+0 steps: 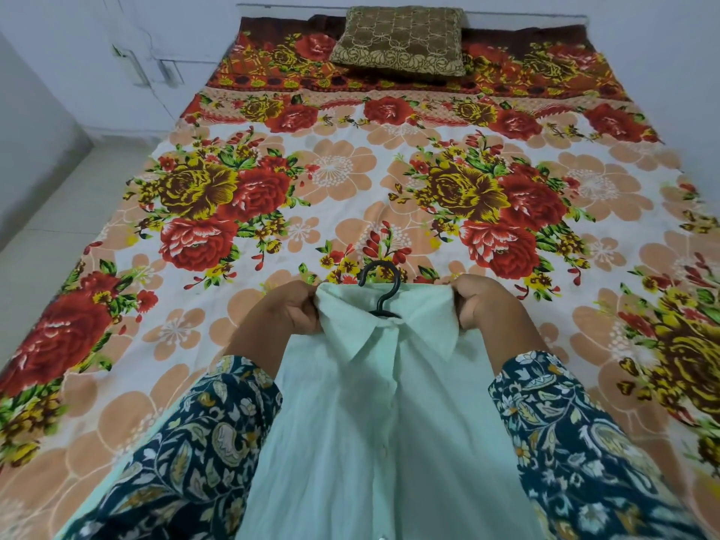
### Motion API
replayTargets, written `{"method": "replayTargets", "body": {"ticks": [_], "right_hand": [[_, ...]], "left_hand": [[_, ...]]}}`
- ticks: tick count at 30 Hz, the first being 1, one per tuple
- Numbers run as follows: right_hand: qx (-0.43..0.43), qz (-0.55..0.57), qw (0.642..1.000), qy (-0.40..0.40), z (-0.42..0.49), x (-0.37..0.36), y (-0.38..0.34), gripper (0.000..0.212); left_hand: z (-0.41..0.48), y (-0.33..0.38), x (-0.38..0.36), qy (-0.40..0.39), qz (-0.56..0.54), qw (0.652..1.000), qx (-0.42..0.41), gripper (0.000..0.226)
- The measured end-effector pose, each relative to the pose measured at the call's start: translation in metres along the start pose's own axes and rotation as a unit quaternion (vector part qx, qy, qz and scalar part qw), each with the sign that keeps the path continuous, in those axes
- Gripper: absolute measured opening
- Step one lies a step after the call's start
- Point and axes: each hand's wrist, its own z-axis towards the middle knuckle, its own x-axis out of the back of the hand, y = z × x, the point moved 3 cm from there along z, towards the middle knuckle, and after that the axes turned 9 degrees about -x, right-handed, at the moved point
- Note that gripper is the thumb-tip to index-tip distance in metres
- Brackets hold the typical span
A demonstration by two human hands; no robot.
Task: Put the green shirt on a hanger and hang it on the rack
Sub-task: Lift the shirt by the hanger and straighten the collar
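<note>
The green shirt is held up over the near edge of the bed, front side facing the camera, collar uppermost and button placket running down the centre. The left hand is closed in a fist on the shirt's shoulder at the left of the collar, with fabric bunched inside the curled fingers. The right hand is closed in the same way on the opposite shoulder, at the right of the collar. The shirt spans the gap between the two hands and hangs down from them between the patterned sleeves. The hanger is black; its hook projects upward out of the collar opening, midway between the hands, and its arms are hidden inside the shirt. Neither hand touches the hook. Relative to the shirt, the floral bedsheet lies behind and beyond it, and a brown embroidered cushion rests at the far end of the bed.
</note>
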Motion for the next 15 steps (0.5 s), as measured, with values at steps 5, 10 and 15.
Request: {"method": "replayTargets", "body": {"ticks": [5, 10, 15], "right_hand": [[-0.041, 0.030, 0.998, 0.039, 0.004, 0.013, 0.011, 0.018], [-0.051, -0.005, 0.998, 0.040, 0.010, 0.017, 0.022, 0.014], [-0.052, -0.007, 0.995, -0.091, -0.009, 0.027, 0.033, 0.019]], "left_hand": [[-0.008, -0.001, -0.001, 0.016, -0.110, 0.994, -0.010, 0.032], [-0.015, -0.012, -0.005, 0.010, -0.166, 0.986, -0.017, 0.032], [-0.022, -0.019, 0.015, -0.035, -0.106, 0.994, -0.024, 0.021]]}}
